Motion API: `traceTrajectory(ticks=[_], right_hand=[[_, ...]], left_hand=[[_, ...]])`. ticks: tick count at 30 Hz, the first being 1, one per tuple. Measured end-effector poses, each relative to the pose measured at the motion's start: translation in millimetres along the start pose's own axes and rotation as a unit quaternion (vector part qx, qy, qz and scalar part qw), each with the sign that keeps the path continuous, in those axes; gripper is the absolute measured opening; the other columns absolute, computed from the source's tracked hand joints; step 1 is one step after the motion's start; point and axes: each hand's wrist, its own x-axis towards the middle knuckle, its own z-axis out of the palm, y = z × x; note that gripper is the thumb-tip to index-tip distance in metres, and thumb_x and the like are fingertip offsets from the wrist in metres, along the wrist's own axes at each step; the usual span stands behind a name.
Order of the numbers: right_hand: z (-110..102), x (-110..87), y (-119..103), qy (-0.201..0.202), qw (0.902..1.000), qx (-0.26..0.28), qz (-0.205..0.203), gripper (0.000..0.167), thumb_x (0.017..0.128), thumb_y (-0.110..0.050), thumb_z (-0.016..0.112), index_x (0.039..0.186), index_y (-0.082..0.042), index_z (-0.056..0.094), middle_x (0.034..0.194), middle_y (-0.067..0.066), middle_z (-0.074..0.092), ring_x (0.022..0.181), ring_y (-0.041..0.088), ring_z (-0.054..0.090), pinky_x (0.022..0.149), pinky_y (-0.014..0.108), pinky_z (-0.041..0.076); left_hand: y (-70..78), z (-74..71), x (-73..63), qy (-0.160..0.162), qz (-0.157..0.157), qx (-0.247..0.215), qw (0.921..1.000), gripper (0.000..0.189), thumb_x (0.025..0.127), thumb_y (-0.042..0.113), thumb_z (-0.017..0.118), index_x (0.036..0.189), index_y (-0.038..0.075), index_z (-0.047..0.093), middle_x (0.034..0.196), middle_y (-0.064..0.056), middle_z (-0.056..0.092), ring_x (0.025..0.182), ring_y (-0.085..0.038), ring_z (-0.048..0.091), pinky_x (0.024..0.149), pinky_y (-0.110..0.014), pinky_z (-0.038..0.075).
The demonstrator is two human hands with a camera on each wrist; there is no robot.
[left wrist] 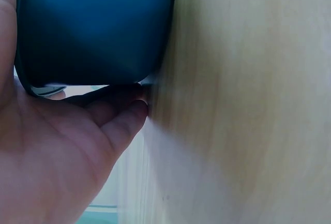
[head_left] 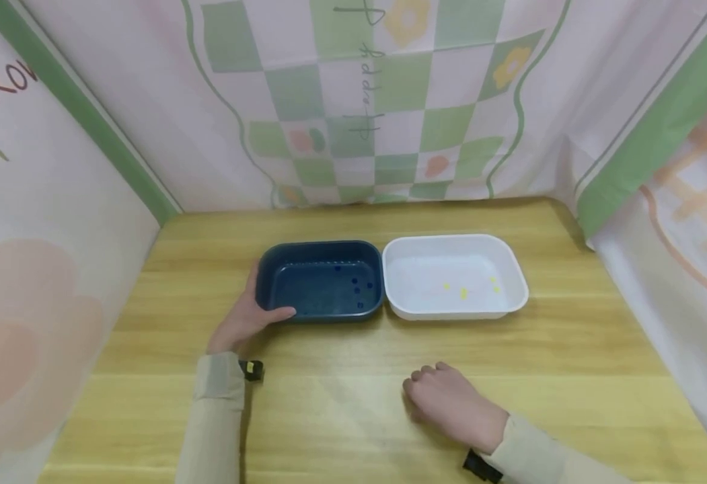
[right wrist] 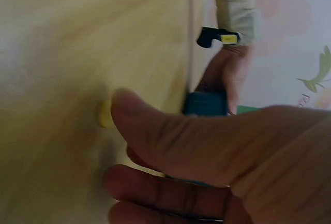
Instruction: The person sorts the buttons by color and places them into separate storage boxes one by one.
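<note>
My left hand [head_left: 248, 316] grips the near left corner of a dark blue tray [head_left: 280, 316]. Its thumb lies over the near rim while the fingers run along the left wall, partly hidden. In the left wrist view the fingers [left wrist: 124, 123] bend beside the tray's end, close to the table. My right hand [head_left: 453, 403] is low over the table in front of the white tray [head_left: 456, 314], its fingers curled under. A small blurred yellow piece [right wrist: 105, 114] shows right at the right thumb's tip; I cannot tell whether it is pinched.
Several small dark blue pieces [head_left: 356, 286] lie in the blue tray's right half. Several small yellow pieces [head_left: 464, 293] are inside the white tray, which stands against the blue one. Printed curtains [head_left: 353, 101] hang behind and beside the wooden table [head_left: 329, 403].
</note>
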Motion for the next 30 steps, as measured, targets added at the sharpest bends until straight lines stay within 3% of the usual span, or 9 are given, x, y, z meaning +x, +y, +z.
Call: traceTrajectory(ticks=[16, 19, 21, 22, 23, 24, 26, 28, 30], right_hand=[[15, -6.3, -32, 0.05, 0.9717, -0.226, -0.049, 0.015, 0.077, -0.011, 0.064, 0.064, -0.007, 0.057, 0.063, 0.002, 0.042, 0.061, 0.016, 0.037, 0.059, 0.028, 0.039], [9, -1.0, -20, 0.04, 0.9888, -0.14, -0.03, 0.011, 0.078, -0.012, 0.065, 0.067, -0.011, 0.06, 0.065, -0.003, 0.046, 0.061, 0.012, 0.04, 0.057, 0.026, 0.039], [0, 5.0, -5, 0.039, 0.9991, 0.012, 0.011, 0.009, 0.083, -0.013, 0.065, 0.075, -0.014, 0.066, 0.069, -0.007, 0.054, 0.063, 0.008, 0.047, 0.058, 0.024, 0.043], [-5, 8.4, 4, 0.046, 0.9916, 0.115, 0.037, 0.01, 0.088, -0.014, 0.064, 0.079, -0.015, 0.068, 0.072, -0.007, 0.058, 0.065, 0.008, 0.051, 0.058, 0.024, 0.045], [-11, 11.4, 14, 0.056, 0.9699, 0.226, 0.072, 0.009, 0.091, -0.017, 0.064, 0.085, -0.014, 0.071, 0.076, -0.005, 0.062, 0.067, 0.009, 0.054, 0.06, 0.024, 0.047], [-17, 14.1, 24, 0.082, 0.9321, 0.337, 0.105, 0.011, 0.093, -0.02, 0.065, 0.09, -0.012, 0.072, 0.079, -0.003, 0.065, 0.068, 0.01, 0.057, 0.061, 0.025, 0.05], [-29, 18.5, 43, 0.144, 0.8332, 0.509, 0.16, 0.02, 0.095, -0.024, 0.065, 0.099, -0.006, 0.072, 0.084, 0.003, 0.069, 0.071, 0.012, 0.061, 0.064, 0.026, 0.053], [-38, 21.4, 59, 0.205, 0.7493, 0.599, 0.194, 0.029, 0.094, -0.027, 0.065, 0.104, 0.0, 0.071, 0.087, 0.006, 0.07, 0.071, 0.014, 0.061, 0.063, 0.027, 0.053], [-45, 22.9, 72, 0.246, 0.6967, 0.639, 0.215, 0.036, 0.094, -0.027, 0.067, 0.108, 0.006, 0.068, 0.088, 0.005, 0.07, 0.072, 0.012, 0.061, 0.064, 0.026, 0.054]], left_hand=[[0.5, 0.1, 1.5, 0.004, 0.002, -0.007, 1.0, 0.124, 0.075, 0.046, 0.082, 0.152, 0.041, -0.014, 0.163, -0.002, -0.004, 0.147, -0.033, 0.008, 0.114, -0.059, 0.015], [0.5, -0.1, 1.9, 0.004, -0.001, -0.01, 0.9999, 0.123, 0.074, 0.047, 0.082, 0.151, 0.043, -0.014, 0.163, -0.001, -0.004, 0.147, -0.032, 0.008, 0.114, -0.058, 0.015], [0.8, -0.7, 1.2, 0.0, -0.002, -0.01, 0.9999, 0.124, 0.075, 0.047, 0.082, 0.151, 0.042, -0.015, 0.162, -0.001, -0.005, 0.147, -0.033, 0.007, 0.114, -0.059, 0.015], [1.2, -0.9, 0.7, 0.0, -0.003, -0.011, 0.9999, 0.124, 0.074, 0.047, 0.082, 0.151, 0.042, -0.015, 0.162, -0.001, -0.005, 0.147, -0.033, 0.007, 0.114, -0.059, 0.015], [1.2, -1.2, 0.3, 0.0, -0.006, -0.01, 0.9999, 0.124, 0.074, 0.048, 0.082, 0.151, 0.042, -0.015, 0.162, -0.001, -0.006, 0.147, -0.032, 0.006, 0.114, -0.058, 0.015], [1.3, -1.4, 0.2, -0.002, -0.007, -0.008, 0.9999, 0.125, 0.074, 0.048, 0.082, 0.151, 0.041, -0.016, 0.162, -0.001, -0.006, 0.147, -0.033, 0.006, 0.114, -0.058, 0.015], [1.3, -1.7, -0.2, -0.001, -0.006, -0.005, 1.0, 0.125, 0.074, 0.049, 0.082, 0.152, 0.041, -0.015, 0.162, -0.002, -0.006, 0.147, -0.032, 0.006, 0.114, -0.058, 0.014], [0.7, -1.3, 0.0, 0.0, -0.004, -0.002, 1.0, 0.124, 0.074, 0.049, 0.082, 0.152, 0.04, -0.015, 0.162, -0.001, -0.005, 0.147, -0.032, 0.007, 0.115, -0.058, 0.015], [-0.2, -0.6, 0.2, 0.001, 0.002, -0.001, 1.0, 0.124, 0.075, 0.048, 0.082, 0.152, 0.039, -0.014, 0.162, -0.002, -0.005, 0.147, -0.032, 0.007, 0.115, -0.058, 0.014]])
